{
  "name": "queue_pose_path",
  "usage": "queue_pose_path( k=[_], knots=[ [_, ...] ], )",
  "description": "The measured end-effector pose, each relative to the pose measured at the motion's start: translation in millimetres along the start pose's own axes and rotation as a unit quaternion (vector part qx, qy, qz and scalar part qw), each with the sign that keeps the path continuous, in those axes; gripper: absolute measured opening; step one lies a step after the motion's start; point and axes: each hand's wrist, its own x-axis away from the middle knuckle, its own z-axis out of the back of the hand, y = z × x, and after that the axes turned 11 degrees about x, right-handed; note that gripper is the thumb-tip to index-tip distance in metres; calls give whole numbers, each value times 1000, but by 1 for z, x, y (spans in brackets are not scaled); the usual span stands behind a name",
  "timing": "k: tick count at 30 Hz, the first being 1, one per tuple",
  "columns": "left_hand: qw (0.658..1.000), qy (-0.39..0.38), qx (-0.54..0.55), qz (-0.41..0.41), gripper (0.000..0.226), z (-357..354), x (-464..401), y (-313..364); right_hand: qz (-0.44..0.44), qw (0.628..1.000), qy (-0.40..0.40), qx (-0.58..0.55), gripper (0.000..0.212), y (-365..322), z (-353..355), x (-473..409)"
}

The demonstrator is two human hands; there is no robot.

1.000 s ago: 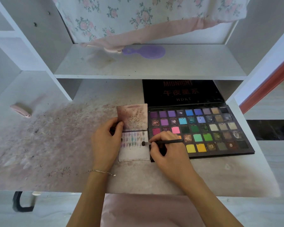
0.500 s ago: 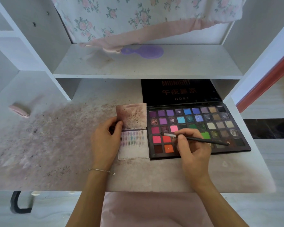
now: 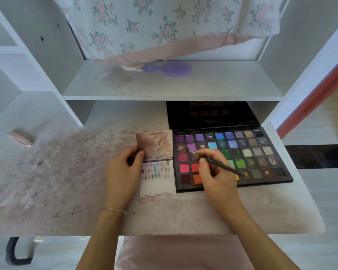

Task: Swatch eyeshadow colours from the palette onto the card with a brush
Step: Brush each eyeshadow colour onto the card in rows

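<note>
Loading step: right hand (image 3: 216, 172) pinches the brush (image 3: 216, 162), tip down on a purple pan in the palette's (image 3: 265, 158) second row (exact pan hard to call, tip is tiny). Left hand (image 3: 123, 168) grips the card's (image 3: 157, 182) left edge, pinning it just beside the palette on the desk (image 3: 57, 182). Next move likely needs a short carry left to bare card below the existing swatch rows. Right hand hides several pans; swatch colours blur.

Bare forearms, no sleeves, thin beaded bracelet (image 3: 113, 209) on the left wrist, pink fabric at the lap
</note>
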Motion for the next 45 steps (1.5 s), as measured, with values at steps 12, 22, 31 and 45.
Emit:
queue_pose_path(
  k=[12,22,31,45],
  knots=[
    [999,-25,-7,-29,20,10,-4,-2,-10,999,-38,37,20,3,-1,8],
    [999,-17,-22,-26,20,9,-3,-3,23,986,-95,136,20,-1,0,6],
    [999,-10,-26,-29,19,9,-2,-1,30,987,-78,134,9,-2,-1,6],
    [1000,-6,-7,-16,15,9,-2,-4,17,992,-52,117,10,1,0,5]
  ],
)
